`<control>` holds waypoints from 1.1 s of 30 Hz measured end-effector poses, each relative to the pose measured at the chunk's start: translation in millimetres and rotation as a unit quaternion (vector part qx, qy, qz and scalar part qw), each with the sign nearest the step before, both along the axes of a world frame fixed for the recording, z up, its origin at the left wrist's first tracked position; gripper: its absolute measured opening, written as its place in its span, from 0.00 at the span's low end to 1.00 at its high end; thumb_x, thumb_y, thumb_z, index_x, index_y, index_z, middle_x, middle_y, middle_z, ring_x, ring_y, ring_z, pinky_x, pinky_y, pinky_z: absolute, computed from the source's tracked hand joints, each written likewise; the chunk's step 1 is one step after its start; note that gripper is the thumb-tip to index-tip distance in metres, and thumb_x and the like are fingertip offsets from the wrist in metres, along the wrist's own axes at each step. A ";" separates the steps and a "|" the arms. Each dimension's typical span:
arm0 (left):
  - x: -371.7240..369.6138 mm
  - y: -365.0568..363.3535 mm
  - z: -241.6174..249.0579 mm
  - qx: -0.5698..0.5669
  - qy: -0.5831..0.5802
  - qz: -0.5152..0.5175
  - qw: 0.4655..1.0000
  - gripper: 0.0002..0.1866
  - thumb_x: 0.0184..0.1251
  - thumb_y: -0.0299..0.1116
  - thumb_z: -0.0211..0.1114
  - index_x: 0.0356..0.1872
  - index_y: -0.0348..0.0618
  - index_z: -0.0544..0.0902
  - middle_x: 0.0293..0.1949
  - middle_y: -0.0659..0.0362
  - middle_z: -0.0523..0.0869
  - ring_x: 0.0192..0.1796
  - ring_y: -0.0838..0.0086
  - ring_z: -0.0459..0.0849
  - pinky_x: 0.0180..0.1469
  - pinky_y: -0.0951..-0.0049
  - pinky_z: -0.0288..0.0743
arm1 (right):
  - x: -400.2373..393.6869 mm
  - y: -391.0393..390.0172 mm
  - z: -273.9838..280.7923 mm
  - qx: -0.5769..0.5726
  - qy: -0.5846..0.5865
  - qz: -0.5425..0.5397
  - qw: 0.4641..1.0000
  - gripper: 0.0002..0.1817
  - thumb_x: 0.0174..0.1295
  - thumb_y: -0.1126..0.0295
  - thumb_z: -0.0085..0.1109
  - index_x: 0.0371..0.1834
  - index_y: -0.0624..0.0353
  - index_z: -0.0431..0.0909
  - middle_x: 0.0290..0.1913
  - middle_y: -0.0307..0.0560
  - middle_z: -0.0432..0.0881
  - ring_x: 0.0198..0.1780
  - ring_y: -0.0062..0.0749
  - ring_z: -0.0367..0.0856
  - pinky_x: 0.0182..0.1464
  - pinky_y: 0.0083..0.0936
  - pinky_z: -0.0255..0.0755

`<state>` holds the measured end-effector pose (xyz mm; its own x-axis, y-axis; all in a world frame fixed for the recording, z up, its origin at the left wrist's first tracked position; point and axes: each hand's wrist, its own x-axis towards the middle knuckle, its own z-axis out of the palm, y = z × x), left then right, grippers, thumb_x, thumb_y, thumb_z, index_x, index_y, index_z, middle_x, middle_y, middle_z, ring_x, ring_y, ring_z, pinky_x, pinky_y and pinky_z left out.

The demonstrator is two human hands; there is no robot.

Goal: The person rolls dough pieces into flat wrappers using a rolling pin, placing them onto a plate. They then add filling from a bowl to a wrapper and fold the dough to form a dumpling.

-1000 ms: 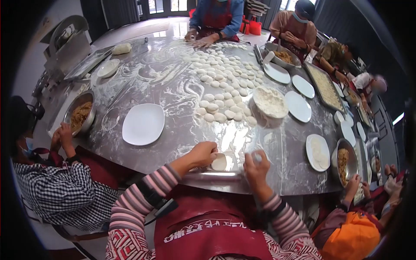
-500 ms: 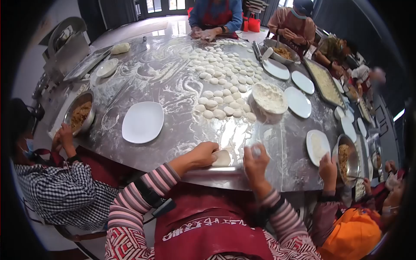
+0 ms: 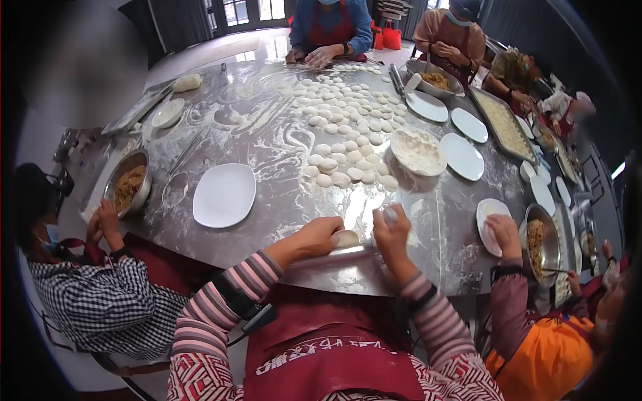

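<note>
My left hand (image 3: 319, 236) pinches the left edge of a small flat dough round (image 3: 346, 238) near the front edge of the table. A shiny rolling pin (image 3: 338, 254) lies across the near part of this round. My right hand (image 3: 392, 235) is closed at the right end of the pin, and a pale grey, blurred tip shows above the fist. Beyond my hands lie many floury dough pieces (image 3: 340, 158), close together on the metal table (image 3: 281, 194).
A square white plate (image 3: 225, 195) is left of my hands. A flour bowl (image 3: 418, 152) and white plates (image 3: 462, 157) stand right of the dough. Bowls of filling (image 3: 127, 184) (image 3: 537, 240) are at both sides. A co-worker's hand (image 3: 503, 234) reaches over a plate at right.
The rolling pin has moved away from me, over the near part of the dough round. The right-hand neighbour's hand has moved onto the plate. The view has shifted slightly.
</note>
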<state>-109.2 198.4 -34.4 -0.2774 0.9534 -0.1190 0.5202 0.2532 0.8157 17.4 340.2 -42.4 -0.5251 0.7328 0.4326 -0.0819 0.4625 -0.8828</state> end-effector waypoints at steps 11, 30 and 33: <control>1.4 -2.2 -1.1 -0.021 -0.008 0.028 0.999 0.08 0.54 0.30 0.59 0.32 0.36 0.76 0.28 0.48 0.80 0.32 0.64 0.79 0.37 0.67 0.72 | 39.9 -17.0 -2.0 -0.024 -0.004 -0.005 1.000 0.09 0.50 0.76 0.63 0.25 0.63 0.70 0.16 0.47 0.74 0.16 0.27 0.72 0.21 0.26 0.65; 0.7 1.1 -0.4 -0.017 0.055 0.104 0.993 0.10 0.54 0.34 0.58 0.32 0.37 0.77 0.31 0.46 0.81 0.39 0.53 0.80 0.43 0.60 0.72 | -35.0 14.6 -4.8 0.119 0.034 -0.019 0.992 0.06 0.54 0.79 0.57 0.26 0.63 0.69 0.17 0.38 0.72 0.20 0.16 0.68 0.20 0.18 0.60; 9.4 -6.8 6.0 -0.028 0.075 0.070 0.994 0.13 0.54 0.36 0.58 0.34 0.37 0.78 0.33 0.44 0.81 0.40 0.52 0.80 0.43 0.60 0.71 | 12.4 2.5 0.5 0.168 0.017 0.015 0.986 0.06 0.56 0.79 0.56 0.27 0.61 0.68 0.16 0.35 0.71 0.16 0.15 0.66 0.16 0.16 0.57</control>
